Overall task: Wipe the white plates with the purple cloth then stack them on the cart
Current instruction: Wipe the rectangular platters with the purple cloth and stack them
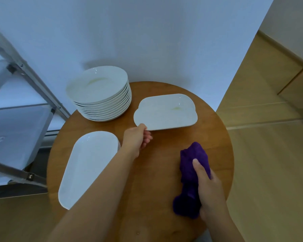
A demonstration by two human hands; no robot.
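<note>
Left hand [136, 137] pinching rectangular plate [165, 111] by one corner, right hand [209, 191] clutching purple cloth [193, 179]; likely to tip or slip if lifted so

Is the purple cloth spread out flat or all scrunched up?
Scrunched up. The purple cloth is bunched into a lump, gripped by the right hand.

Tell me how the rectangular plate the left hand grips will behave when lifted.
The rectangular plate looks stiff and probably breakable. Its glossy surface may slip from the left hand, which pinches just one corner, so it will likely tilt.
</note>
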